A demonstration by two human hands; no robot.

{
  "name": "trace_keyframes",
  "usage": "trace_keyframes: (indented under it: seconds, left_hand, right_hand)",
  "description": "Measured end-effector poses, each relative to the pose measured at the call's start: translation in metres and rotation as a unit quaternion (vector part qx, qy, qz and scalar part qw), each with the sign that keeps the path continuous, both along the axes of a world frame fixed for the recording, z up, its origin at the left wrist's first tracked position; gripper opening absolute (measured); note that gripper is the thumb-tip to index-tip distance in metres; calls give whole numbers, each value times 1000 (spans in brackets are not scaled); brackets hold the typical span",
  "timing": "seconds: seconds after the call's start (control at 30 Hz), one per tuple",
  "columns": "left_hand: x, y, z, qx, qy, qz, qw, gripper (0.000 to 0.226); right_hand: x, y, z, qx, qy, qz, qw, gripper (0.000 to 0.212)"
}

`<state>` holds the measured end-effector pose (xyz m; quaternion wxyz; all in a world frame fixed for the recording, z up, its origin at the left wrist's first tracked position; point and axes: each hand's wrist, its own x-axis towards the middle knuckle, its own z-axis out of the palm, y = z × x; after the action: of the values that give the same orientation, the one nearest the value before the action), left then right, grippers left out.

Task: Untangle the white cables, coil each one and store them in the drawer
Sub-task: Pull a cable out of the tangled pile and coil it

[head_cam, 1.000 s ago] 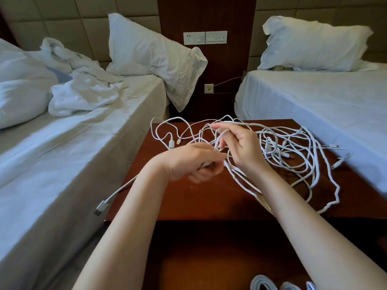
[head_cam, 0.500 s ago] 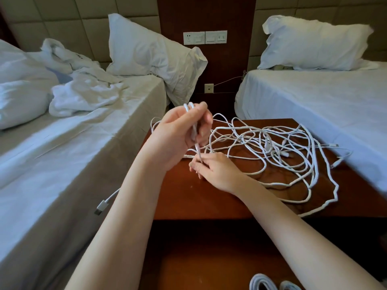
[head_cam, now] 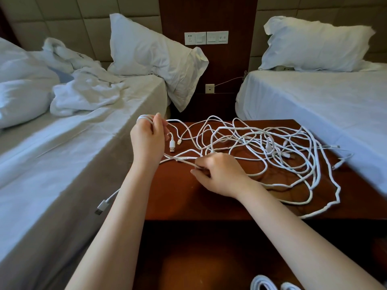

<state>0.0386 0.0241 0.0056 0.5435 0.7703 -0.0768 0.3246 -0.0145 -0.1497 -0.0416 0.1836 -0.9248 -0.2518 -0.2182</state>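
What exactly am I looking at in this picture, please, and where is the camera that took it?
There is no machine here: a person works with two bare hands, and the single picture comes from a wide-angle camera worn on their head, looking forward and down. A reddish-brown wooden table stands between a rumpled white bed and a smooth white bed. On it lies a tangle of thin white cables. The left hand, raised, grips a few loops of white cable; a white USB plug dangles just beside it. The right hand, low over the table, pinches one white strand at the tangle's near edge.
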Motion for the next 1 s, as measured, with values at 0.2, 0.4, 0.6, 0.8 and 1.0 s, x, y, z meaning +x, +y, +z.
trace_keyframes:
  seconds: [0.2, 0.4, 0.6, 0.8, 1.0]
  left_hand:
    - [2, 3, -6, 107, 22, 5, 994, 38]
    - [-5, -5, -10, 307, 220, -151, 914, 44]
    - [-19, -15, -1, 177, 348, -288, 874, 53]
    - [-26, -16, 0, 121, 415, -430, 792, 61]
    - [-49, -17, -1, 59, 385, -511, 766, 27]
  right_hand:
    - [0, 2, -1, 92, -177, -26, 979, 20]
    - [2, 3, -5, 119, -275, -42, 953, 22]
    - [4, 3, -6, 158, -276, -69, 946, 35]
    - [5, 1, -10, 177, -208, -87, 958, 28]
    - [-3, 7, -5, 175, -107, -83, 975, 30]
